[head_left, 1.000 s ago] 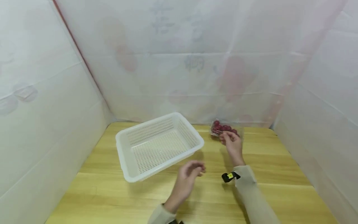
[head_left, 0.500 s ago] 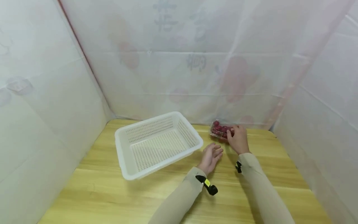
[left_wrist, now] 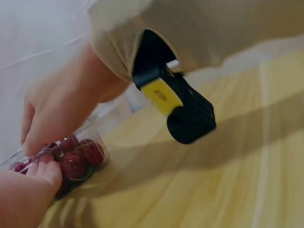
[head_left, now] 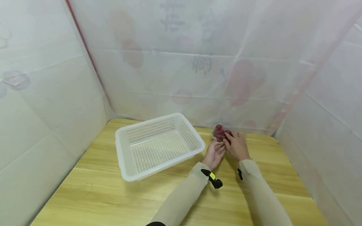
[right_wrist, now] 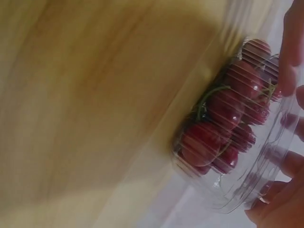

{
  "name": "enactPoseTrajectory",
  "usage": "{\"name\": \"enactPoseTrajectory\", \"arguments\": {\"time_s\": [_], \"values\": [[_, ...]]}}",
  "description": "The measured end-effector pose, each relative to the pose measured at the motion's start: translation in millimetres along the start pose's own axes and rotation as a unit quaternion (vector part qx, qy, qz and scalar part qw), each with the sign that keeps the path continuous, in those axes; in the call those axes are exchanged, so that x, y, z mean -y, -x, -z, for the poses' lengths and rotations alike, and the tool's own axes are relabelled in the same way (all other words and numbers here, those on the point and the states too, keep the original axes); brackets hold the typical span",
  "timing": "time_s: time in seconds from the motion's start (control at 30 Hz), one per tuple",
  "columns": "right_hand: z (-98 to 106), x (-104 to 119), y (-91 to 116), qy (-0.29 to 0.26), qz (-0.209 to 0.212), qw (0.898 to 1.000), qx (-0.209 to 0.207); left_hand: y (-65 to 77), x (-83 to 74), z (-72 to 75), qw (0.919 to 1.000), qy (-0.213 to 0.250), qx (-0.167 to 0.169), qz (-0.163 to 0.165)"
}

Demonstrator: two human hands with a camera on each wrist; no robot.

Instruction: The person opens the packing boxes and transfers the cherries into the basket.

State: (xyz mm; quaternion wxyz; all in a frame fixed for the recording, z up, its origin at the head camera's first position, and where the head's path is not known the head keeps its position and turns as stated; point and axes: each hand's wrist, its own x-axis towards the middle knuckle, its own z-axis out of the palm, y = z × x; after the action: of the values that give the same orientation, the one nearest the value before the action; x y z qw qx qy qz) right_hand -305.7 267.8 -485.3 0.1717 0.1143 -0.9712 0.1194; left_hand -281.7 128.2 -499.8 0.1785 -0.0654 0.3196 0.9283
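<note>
A clear plastic box (head_left: 215, 134) at the table's back right holds several dark red cherries (right_wrist: 223, 109) with thin green stems. My right hand (head_left: 238, 147) is over its right front part, with fingers and thumb gripping the rim. In the right wrist view, those fingers (right_wrist: 280, 194) come down around the ridged edge. My left hand (head_left: 214, 154) lies palm up at the front of the box, fingers loosely bent and right at its front wall. The left wrist view shows both hands close together at the box, hiding part of the cherries.
A white perforated basket (head_left: 145, 172) stands on the wooden table (head_left: 107, 194), left of the hands. Printed sheets (head_left: 169, 72) enclose the back and sides, with the back one close behind the box. A black wrist camera (head_left: 216, 183) sticks out from my left sleeve.
My left hand has moved forward and right to the box's front. My right hand went to the box's right end, then shifted slightly left along its front rim. The basket stays in place.
</note>
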Motion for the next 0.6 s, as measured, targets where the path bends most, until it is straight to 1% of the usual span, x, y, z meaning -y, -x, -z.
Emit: {"name": "enactPoseTrajectory", "arguments": {"time_s": [0.07,0.17,0.33,0.43,0.6], "values": [[1,-1,4,0.004,-0.002,1.0,-0.003,2.7,1.3,-0.5,1.0,-0.004,-0.006,0.005],[4,-2,8,0.014,0.0,1.0,-0.004,7.2,4.6,-0.8,0.9999,-0.008,-0.005,0.005],[13,0,20,0.031,-0.004,0.999,0.011,19.8,8.8,0.1,0.9999,-0.012,0.003,0.008],[19,5,32,0.042,0.001,0.999,0.013,31.6,9.5,4.8,0.9995,-0.025,0.013,0.015],[28,21,54,0.055,0.02,0.998,-0.009,53.9,5.2,20.5,0.9973,-0.046,0.039,0.043]]}}
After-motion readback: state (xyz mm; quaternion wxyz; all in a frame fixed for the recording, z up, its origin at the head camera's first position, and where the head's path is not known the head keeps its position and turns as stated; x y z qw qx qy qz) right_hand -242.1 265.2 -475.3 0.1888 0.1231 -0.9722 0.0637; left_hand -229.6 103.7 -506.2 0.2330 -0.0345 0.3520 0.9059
